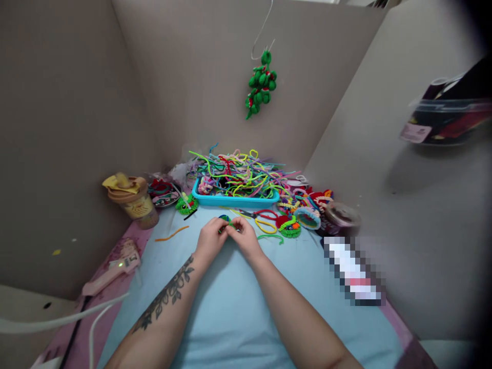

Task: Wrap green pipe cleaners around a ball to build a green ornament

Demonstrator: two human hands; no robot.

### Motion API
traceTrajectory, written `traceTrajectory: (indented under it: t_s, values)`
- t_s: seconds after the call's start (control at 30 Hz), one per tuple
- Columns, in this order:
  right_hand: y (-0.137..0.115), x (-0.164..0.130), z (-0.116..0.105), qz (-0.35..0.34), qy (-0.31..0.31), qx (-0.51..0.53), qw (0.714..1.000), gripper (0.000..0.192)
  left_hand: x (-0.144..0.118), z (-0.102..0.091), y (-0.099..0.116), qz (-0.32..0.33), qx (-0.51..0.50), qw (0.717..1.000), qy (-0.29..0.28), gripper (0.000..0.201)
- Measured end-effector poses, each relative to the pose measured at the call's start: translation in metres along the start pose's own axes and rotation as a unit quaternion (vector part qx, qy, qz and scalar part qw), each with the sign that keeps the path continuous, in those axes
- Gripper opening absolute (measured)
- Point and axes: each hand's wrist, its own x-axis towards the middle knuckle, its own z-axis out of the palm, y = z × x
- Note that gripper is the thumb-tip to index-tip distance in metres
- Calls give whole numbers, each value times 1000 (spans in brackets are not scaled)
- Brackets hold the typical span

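Note:
My left hand (212, 237) and my right hand (243, 234) meet above the light blue cloth, fingertips pinched together. Between them is a small blue and green chenille-stem piece (224, 218), mostly covered by the fingers. Just behind the hands lie scissors (265, 225) with red and yellow handles. A loose green chenille stem (273, 238) rests right of my right hand, and an orange one (171, 234) is off to the left. A round green, red and orange chenille figure (289, 226) sits to the right, and a green one (186, 205) at the left.
A blue tray (235, 200) heaped with colourful stems stands at the back. At left are a lidded cup (132, 202) and a pink glue gun (113, 271) with a white cable. A blurred-out phone (353, 271) lies right. Green figures (261, 84) hang from the back wall.

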Motion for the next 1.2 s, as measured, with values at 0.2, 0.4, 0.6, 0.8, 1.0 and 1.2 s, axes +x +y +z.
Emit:
traceTrajectory:
  t_s: [0.2,0.4,0.6,0.8,1.0,1.2]
  values:
    - [10,5,-6,18,4,20,1000,16,3,2,0,-89,-90,992,19,12]
    - [16,9,-13,9,3,-9,1000,12,8,-1,6,-161,-166,973,-6,17]
    - [-5,2,-15,-128,28,-197,972,11,9,-2,11,-165,-192,967,-33,19]
    - [-7,-6,-8,-192,-14,-276,942,20,6,2,10,-176,-201,963,-25,27]
    - [-9,-6,-7,-185,-10,-264,947,18,8,3,7,-183,-261,947,-27,26]
    - [-16,-4,-10,-160,22,-203,966,12,9,2,9,-272,-415,867,-49,27]
